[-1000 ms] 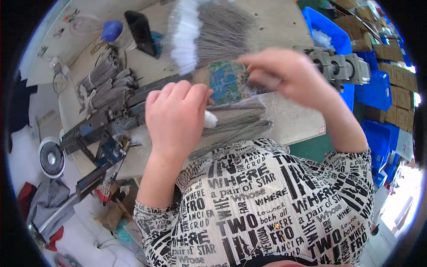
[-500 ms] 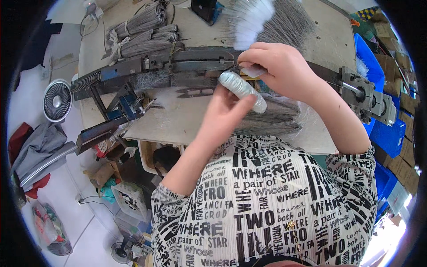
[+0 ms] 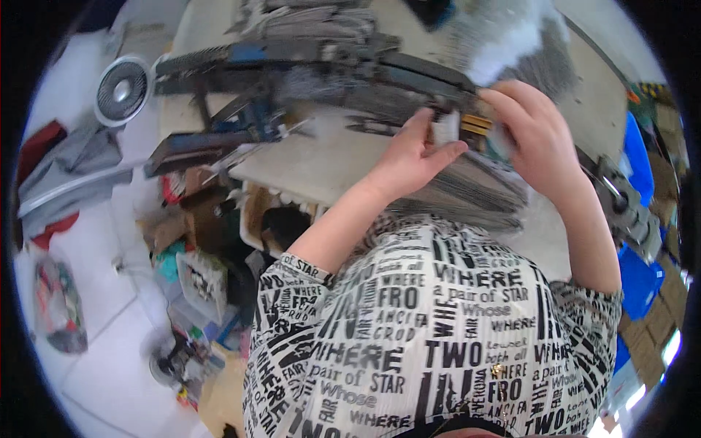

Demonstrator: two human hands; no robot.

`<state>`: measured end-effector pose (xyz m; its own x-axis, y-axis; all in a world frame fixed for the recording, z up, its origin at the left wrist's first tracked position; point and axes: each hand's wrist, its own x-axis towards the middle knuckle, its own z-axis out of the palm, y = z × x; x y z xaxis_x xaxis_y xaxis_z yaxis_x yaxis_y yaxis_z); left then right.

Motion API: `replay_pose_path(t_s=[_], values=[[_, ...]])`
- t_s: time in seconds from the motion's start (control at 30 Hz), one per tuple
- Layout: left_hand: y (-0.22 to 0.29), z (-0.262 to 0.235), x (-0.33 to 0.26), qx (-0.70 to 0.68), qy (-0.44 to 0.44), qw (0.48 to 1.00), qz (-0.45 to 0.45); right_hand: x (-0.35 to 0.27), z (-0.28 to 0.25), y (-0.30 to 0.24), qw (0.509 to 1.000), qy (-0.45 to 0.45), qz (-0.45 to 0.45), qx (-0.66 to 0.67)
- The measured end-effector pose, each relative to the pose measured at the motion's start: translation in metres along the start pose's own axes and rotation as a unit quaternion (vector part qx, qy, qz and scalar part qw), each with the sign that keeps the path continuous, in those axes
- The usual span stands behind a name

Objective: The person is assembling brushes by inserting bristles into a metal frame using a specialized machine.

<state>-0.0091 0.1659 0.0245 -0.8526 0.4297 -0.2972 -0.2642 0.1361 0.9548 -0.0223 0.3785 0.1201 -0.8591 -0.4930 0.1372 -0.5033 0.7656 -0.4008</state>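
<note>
I see room to pass over the bare counter left of the left hand; beyond it, a dark metal rail bars me, and grey wires obstruct the near side.

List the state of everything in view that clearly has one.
Left hand: closed around the white roll.
White roll: held between thumb and fingers.
Right hand: fingers bent; grip unclear.
Near grey bundle: lying on the table.
Fan: running or stopped, cannot tell.
Grey cloth: crumpled.
</note>
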Motion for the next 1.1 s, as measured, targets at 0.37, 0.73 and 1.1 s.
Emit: replay_pose_path(t_s=[0.37, 0.73, 1.1], values=[[-0.043, -0.142, -0.072, -0.226, 0.322, 0.918, -0.056, -0.048, 0.023, 0.013, 0.979, -0.035, 0.124, 0.160], [-0.039, -0.139, -0.070, -0.204, 0.348, 0.912, -0.077, -0.039, 0.060, 0.031, 0.980, -0.019, 0.194, 0.042], [0.055, -0.016, -0.017, -0.078, -0.131, 0.987, -0.046, -0.084, -0.046, 0.016, 0.946, 0.108, 0.177, 0.250]])
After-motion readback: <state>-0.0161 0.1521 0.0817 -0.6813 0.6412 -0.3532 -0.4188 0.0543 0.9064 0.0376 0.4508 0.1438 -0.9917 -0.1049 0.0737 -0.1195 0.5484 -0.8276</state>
